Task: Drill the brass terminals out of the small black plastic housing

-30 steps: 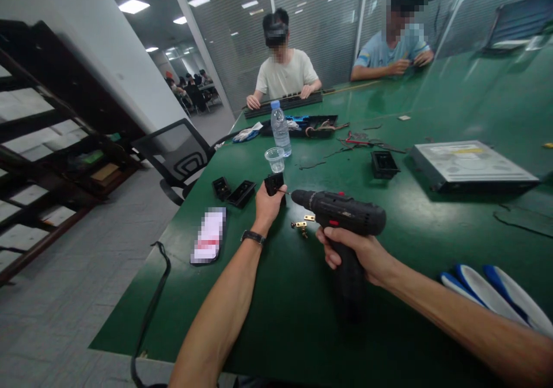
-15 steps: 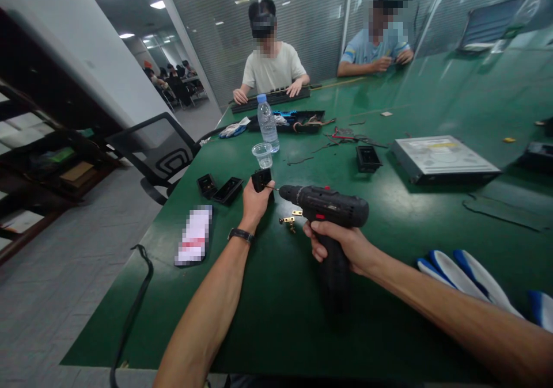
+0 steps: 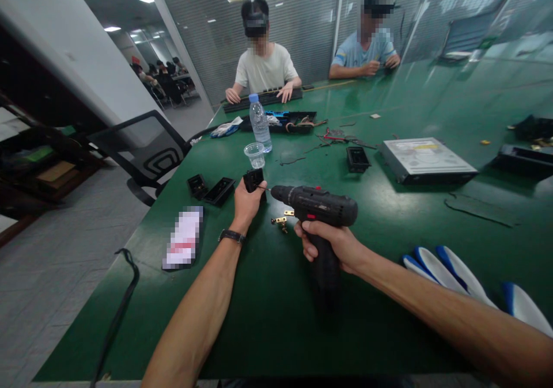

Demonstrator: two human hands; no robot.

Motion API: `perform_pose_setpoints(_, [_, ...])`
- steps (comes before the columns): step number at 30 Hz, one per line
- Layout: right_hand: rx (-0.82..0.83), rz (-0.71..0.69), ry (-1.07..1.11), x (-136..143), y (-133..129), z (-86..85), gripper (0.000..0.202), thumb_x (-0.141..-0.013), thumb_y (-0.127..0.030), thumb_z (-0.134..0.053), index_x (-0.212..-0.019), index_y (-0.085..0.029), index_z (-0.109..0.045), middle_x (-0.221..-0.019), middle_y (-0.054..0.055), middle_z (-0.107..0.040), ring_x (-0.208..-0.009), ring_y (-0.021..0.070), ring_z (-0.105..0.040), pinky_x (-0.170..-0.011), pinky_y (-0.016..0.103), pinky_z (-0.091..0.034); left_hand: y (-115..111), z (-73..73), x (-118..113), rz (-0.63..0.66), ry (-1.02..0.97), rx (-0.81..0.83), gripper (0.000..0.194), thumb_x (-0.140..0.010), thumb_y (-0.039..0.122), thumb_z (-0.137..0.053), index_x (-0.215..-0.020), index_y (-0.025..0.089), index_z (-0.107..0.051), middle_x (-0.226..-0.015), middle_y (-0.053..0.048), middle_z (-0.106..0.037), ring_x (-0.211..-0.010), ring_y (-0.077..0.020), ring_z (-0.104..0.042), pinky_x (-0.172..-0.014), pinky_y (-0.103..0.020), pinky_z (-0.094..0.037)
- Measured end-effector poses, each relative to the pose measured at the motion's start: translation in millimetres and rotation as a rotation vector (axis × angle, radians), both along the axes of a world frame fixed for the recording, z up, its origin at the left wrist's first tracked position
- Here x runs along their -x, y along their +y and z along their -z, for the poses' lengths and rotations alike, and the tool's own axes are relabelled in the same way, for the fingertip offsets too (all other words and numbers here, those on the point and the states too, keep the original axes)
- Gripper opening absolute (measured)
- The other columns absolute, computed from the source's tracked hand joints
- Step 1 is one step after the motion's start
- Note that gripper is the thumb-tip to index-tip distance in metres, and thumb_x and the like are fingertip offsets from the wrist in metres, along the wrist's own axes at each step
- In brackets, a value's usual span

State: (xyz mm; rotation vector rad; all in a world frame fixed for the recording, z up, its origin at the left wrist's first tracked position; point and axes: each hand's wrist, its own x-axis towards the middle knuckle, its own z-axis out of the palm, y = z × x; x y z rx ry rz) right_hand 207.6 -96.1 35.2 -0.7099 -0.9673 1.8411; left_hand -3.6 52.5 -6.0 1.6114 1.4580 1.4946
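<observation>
Striped glass partitions (image 3: 298, 25) are set behind a broad green surface (image 3: 268, 330), at whose far edge a person in a white shirt (image 3: 265, 68) is seen at twelve o'clock and a second person in light blue (image 3: 360, 60) at one. Toward the near side, a small black part (image 3: 253, 179) is pinched in the left hand (image 3: 246, 206), its wrist circled by a dark band (image 3: 232, 236). A black power drill (image 3: 334, 209) is gripped by the right hand (image 3: 332, 238), fingers curled around the handle; whether the trigger is pressed cannot be told. Its thin bit (image 3: 266, 189) is pointed toward nine o'clock at the part; whether contact is made cannot be made out. Brass-coloured pieces (image 3: 281, 220) are laid loosely at four o'clock from the left hand. At twelve o'clock from that hand, a clear plastic cup (image 3: 254, 156) and a blue-capped bottle (image 3: 260, 126) are stood upright; two black housings (image 3: 219, 191) are placed at ten, a phone (image 3: 184, 241) with a pixelated screen at eight. From the drill, a third housing (image 3: 358, 159) is found at one o'clock, a flat silver box (image 3: 425, 159) at two and white-and-blue gloves (image 3: 443, 273) at four.
</observation>
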Motion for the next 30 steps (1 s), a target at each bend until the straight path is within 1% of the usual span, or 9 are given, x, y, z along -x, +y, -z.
perform_pose_setpoints(9, [0.007,-0.005,-0.002,1.6,0.0,-3.6,0.016,-0.086,-0.027,-0.059,-0.077,-0.014,-0.063,-0.052,-0.001,-0.054,-0.045,0.0123,-0.05,-0.051,0.028,-0.044,-1.2,-1.9,-1.9,-0.009,-0.016,0.004,0.036,-0.071,0.044,-0.071,-0.092,0.015,-0.064,-0.086,-0.004,-0.065,-0.078,-0.0169,-0.058,-0.072,-0.026,-0.046])
perform_pose_setpoints(16, [0.031,0.011,0.018,1.9,0.3,-2.2,0.014,-0.084,-0.028,-0.061,-0.078,-0.015,-0.063,-0.058,0.001,-0.058,-0.046,0.0115,-0.05,-0.051,0.028,-0.045,-2.3,-3.7,-2.4,-0.004,-0.03,0.001,0.036,-0.07,0.043,-0.071,-0.092,0.015,-0.065,-0.085,-0.003,-0.065,-0.077,-0.0166,-0.058,-0.071,-0.026,-0.046])
perform_pose_setpoints(22, [0.022,-0.006,-0.017,1.6,0.0,-4.5,0.018,-0.085,-0.03,-0.061,-0.077,-0.014,-0.063,-0.052,-0.001,-0.055,-0.045,0.0123,-0.051,-0.05,0.027,-0.044,-0.1,-1.9,-1.8,-0.006,-0.033,0.004,0.037,-0.07,0.043,-0.071,-0.093,0.015,-0.065,-0.087,-0.004,-0.065,-0.079,-0.017,-0.058,-0.073,-0.027,-0.047])
perform_pose_setpoints(26, [-0.001,-0.01,-0.001,2.1,0.3,-2.3,0.017,-0.086,-0.028,-0.059,-0.077,-0.014,-0.063,-0.054,0.0,-0.055,-0.046,0.012,-0.051,-0.051,0.028,-0.044,-0.4,-1.7,-1.6,-0.016,-0.032,0.006,0.037,-0.07,0.043,-0.071,-0.093,0.015,-0.065,-0.087,-0.004,-0.066,-0.078,-0.017,-0.058,-0.072,-0.027,-0.046])
perform_pose_setpoints(30, [0.017,0.009,0.023,2.5,0.9,0.7,0.014,-0.084,-0.027,-0.061,-0.077,-0.015,-0.063,-0.057,0.001,-0.058,-0.046,0.0118,-0.05,-0.05,0.028,-0.044,-2.3,-3.0,-2.8,-0.023,-0.026,0.013,0.038,-0.07,0.043,-0.071,-0.093,0.014,-0.065,-0.087,-0.004,-0.065,-0.078,-0.0173,-0.059,-0.072,-0.027,-0.047])
